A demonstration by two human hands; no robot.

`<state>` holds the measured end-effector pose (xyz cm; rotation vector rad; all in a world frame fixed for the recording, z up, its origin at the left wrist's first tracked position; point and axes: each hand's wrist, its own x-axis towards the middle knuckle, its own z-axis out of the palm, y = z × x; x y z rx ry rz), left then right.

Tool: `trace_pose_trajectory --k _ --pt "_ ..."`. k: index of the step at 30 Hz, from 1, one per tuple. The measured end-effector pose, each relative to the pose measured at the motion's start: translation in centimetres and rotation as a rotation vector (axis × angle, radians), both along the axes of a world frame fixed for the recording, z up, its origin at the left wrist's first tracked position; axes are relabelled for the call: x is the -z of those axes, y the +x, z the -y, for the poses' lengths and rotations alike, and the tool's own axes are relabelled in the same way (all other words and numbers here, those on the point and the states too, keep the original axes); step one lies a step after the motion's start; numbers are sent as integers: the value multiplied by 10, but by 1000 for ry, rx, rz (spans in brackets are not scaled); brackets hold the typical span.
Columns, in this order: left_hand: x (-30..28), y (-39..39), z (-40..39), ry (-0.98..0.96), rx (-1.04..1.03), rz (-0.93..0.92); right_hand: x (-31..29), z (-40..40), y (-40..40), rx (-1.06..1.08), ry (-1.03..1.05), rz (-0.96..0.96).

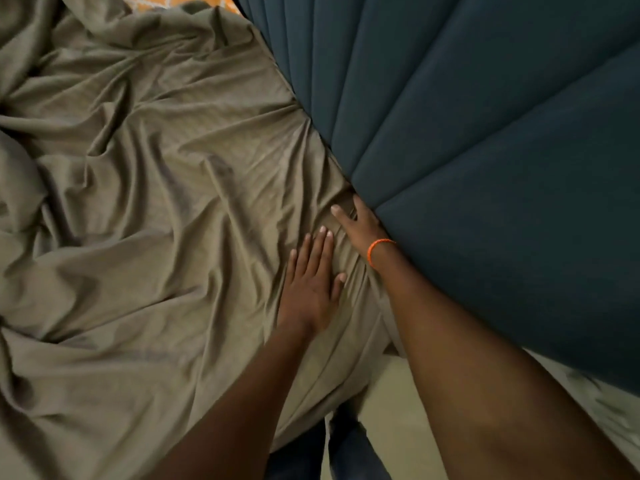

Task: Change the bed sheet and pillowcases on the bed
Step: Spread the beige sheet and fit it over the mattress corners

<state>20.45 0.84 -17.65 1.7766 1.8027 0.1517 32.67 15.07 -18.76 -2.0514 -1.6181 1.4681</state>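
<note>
An olive-brown bed sheet (149, 209) lies wrinkled over the mattress and fills the left and middle of the view. My left hand (313, 282) lies flat on the sheet with straight fingers, near the corner of the bed. My right hand (356, 223), with an orange band at the wrist, rests on the sheet's edge right against the dark blue padded headboard (485, 133). Its thumb points out over the sheet and its other fingers reach into the gap beside the headboard, where they are partly hidden. No pillow is in view.
A patch of orange patterned fabric (173, 0) shows at the top edge beyond the sheet. Pale floor (391, 427) and my dark trouser legs (346, 445) appear below the bed's corner. A strip of light fabric (595, 403) lies under the headboard at the right.
</note>
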Motion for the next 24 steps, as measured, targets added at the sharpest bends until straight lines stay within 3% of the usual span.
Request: trace_pose_trajectory --k 4,7,9,13,16,17,18,19,20,22,24 --pt "5 -1 -9 36 37 -9 11 -8 -5 -2 66 22" --pt "-2 8 -3 100 -23 -37 8 -1 -6 -107 171 221" --pt "-7 20 11 131 -88 -38 -3 33 -5 -123 353 357" --pt "-16 55 79 143 -52 -86 -35 161 26 -6 631 351" --pt "-26 71 136 203 20 -73 -37 250 71 519 526 343" --pt "-30 74 153 227 47 -62 -31 264 87 774 421 254" --pt "-34 77 171 251 73 -56 -25 271 99 1020 267 38" --pt "-38 79 184 262 87 -50 -19 268 109 1123 112 -142" --pt "-39 82 195 252 86 -28 -5 263 121 1093 20 -291" --pt "-35 91 212 118 -38 68 33 244 133 785 35 -363" --pt "-25 100 219 -122 -441 291 36 223 131 662 78 -265"
